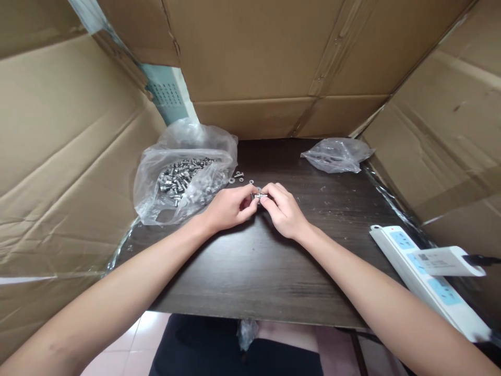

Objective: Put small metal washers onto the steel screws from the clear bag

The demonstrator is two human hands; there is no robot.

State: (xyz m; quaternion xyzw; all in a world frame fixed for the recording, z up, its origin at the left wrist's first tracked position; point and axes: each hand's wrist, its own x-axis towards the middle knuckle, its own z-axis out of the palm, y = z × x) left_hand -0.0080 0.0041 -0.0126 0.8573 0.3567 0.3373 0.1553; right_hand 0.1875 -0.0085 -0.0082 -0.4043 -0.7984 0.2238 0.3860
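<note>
Near the middle of the dark table (230, 266), my left hand (234, 207) and my right hand (285, 209) meet fingertip to fingertip. Both pinch a small silver bolt (261, 196) lying sideways between them. More small metal parts show just behind and under the fingers, partly hidden. A washer (231, 180), a loose bolt (239, 174) and a nut (251, 181) lie on the table beyond my left hand. To the left, an open clear plastic bag (148, 183) holds a heap of silver bolts (183, 177).
A second clear plastic bag (338, 155) lies at the back right. On the right sits a white power strip (426, 282) with a white plug or adapter (446, 261) and black cable. Cardboard walls (274, 52) enclose the table's back and sides.
</note>
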